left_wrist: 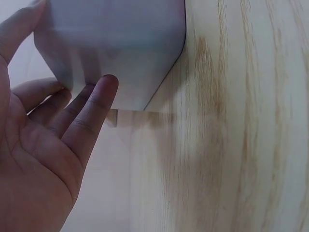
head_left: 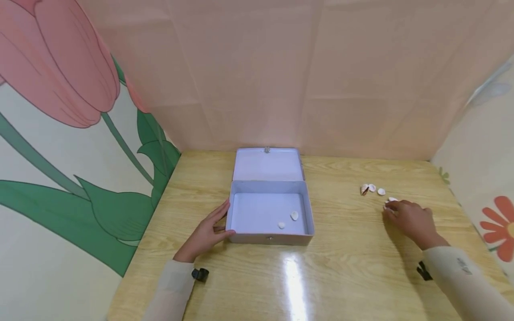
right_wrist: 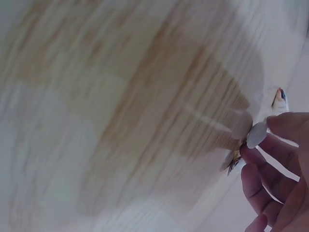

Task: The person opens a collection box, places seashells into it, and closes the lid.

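The right grip [head_left: 412, 221] pinches a small, oval white shell [right_wrist: 257, 135]. The left grip [head_left: 205, 232], fingers apart, touches the pale box [head_left: 291, 240].

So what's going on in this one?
A person's right hand pinches a small, white, oval shell-like piece over the right part of a light wood-grain table, where several more small pale pieces lie. The left hand touches the left side of an open, metal-looking rectangular box with a pale lavender interior. Two small white pieces lie inside it, towards the near right.
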Demonstrator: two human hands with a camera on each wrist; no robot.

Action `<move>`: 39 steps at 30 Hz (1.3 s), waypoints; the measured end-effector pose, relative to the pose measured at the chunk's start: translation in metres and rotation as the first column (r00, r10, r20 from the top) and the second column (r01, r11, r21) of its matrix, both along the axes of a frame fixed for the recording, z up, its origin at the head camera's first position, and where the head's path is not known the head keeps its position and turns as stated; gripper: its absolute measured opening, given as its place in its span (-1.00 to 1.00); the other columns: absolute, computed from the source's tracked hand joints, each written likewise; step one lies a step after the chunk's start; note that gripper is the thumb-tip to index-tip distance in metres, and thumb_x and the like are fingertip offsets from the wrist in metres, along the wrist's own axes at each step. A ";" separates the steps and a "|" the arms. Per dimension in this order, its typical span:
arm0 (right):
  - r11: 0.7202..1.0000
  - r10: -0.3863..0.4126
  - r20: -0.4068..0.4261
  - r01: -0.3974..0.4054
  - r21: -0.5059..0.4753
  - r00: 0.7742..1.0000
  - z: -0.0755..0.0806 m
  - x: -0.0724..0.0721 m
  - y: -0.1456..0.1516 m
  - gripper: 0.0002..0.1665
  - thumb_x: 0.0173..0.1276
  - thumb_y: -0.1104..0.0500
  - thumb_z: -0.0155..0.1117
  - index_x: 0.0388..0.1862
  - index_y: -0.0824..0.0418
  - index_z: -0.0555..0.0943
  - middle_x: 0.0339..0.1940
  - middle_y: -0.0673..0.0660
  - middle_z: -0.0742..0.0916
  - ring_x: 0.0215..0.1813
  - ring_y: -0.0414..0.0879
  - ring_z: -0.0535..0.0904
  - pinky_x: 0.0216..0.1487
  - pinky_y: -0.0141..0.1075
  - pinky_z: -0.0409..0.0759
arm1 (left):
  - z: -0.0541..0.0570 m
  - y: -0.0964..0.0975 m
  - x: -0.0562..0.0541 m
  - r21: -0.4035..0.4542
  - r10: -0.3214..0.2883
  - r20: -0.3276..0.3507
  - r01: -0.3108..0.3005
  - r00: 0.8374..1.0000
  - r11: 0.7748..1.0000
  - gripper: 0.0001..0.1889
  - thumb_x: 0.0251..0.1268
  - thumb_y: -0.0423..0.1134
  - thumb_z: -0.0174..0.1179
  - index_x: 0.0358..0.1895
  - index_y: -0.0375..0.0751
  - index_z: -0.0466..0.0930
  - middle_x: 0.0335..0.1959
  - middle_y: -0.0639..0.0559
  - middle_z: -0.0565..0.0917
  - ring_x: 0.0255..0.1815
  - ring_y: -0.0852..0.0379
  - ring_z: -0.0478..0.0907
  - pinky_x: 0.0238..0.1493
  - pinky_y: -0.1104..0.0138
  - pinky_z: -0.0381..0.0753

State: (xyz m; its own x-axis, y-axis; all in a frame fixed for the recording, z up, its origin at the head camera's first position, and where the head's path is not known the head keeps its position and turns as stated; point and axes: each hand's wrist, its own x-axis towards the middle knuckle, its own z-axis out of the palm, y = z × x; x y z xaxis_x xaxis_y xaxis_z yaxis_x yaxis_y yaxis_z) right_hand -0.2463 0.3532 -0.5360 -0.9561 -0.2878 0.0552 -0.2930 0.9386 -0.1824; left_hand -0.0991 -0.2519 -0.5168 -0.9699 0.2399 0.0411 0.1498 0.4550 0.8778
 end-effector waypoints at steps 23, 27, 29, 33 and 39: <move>0.999 0.047 -0.107 -0.043 0.031 0.993 0.010 -0.005 -0.016 -0.71 0.36 0.07 0.26 -0.06 0.19 0.73 -0.18 0.31 0.72 -0.29 0.20 0.63 -0.52 0.00 0.25 | 0.003 0.000 0.000 -0.006 -0.001 0.032 0.001 0.999 1.000 -0.08 0.18 -0.03 0.37 0.54 0.20 -0.01 0.56 0.28 -0.06 0.48 0.15 0.10 0.14 0.37 0.55; 0.998 0.065 -0.149 -0.061 0.033 0.987 0.025 -0.006 -0.029 -0.70 0.36 0.08 0.27 -0.01 0.17 0.72 -0.11 0.30 0.72 -0.28 0.19 0.64 -0.49 0.07 0.31 | 0.004 0.000 0.000 -0.011 0.000 0.028 0.001 1.000 1.000 -0.08 0.18 -0.05 0.37 0.55 0.16 -0.01 0.58 0.20 -0.06 0.48 0.14 0.10 0.14 0.36 0.55; 0.997 0.080 -0.161 -0.075 0.036 0.984 0.032 -0.007 -0.037 -0.69 0.38 0.07 0.26 0.02 0.16 0.70 -0.08 0.29 0.71 -0.26 0.18 0.64 -0.48 0.05 0.31 | 0.004 0.000 -0.001 -0.013 -0.001 0.025 0.001 1.000 1.000 -0.08 0.18 -0.05 0.36 0.55 0.15 -0.01 0.58 0.16 -0.05 0.48 0.14 0.11 0.14 0.34 0.55; 0.994 0.109 -0.189 -0.103 0.043 0.976 0.045 -0.007 -0.054 -0.69 0.39 0.06 0.26 0.03 0.15 0.70 -0.09 0.26 0.71 -0.27 0.14 0.64 -0.50 -0.03 0.28 | 0.005 0.000 -0.001 -0.005 -0.007 0.026 0.007 1.000 1.000 -0.08 0.18 -0.05 0.36 0.54 0.17 -0.01 0.59 0.15 -0.06 0.48 0.14 0.12 0.15 0.32 0.55; 0.988 0.153 -0.256 -0.157 0.005 0.955 0.063 -0.003 -0.081 -0.70 0.37 0.07 0.31 0.03 0.12 0.70 -0.10 0.19 0.71 -0.33 0.06 0.62 -0.51 -0.12 0.21 | 0.004 0.001 0.000 0.001 -0.003 0.026 0.003 1.000 1.000 -0.07 0.17 -0.03 0.37 0.54 0.17 -0.01 0.58 0.16 -0.06 0.47 0.16 0.13 0.13 0.34 0.56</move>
